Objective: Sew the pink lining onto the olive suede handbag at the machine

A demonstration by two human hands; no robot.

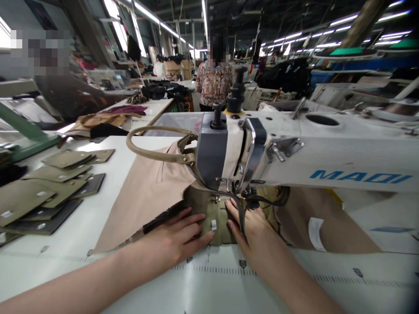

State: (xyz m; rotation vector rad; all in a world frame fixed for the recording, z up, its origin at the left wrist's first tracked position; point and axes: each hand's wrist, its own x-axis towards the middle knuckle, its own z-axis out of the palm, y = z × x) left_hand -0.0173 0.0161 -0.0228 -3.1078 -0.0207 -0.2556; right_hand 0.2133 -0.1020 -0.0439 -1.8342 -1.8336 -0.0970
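Note:
An olive fabric piece (pixel 209 216) with a small white tag (pixel 214 225) lies under the needle area of a sewing machine (pixel 327 144). My left hand (pixel 183 233) rests flat on its left side, fingers spread. On the right, my right hand (pixel 253 222) presses the fabric close to the presser foot, fingers stretched out, partly behind a dark strap (pixel 241 213). The olive piece belongs with a bag whose beige lining (pixel 147 187) spreads to the left. A rounded olive handle (pixel 144 152) stands up from it. More beige lining (pixel 324 218) lies to the right.
Stacked olive flaps (pixel 62 179) with small white tags lie on the left of the white table (pixel 78 279), which has a printed ruler along its front. A green metal frame (pixel 29 135) stands at the far left. One person (pixel 214 83) stands ahead, another sits at left.

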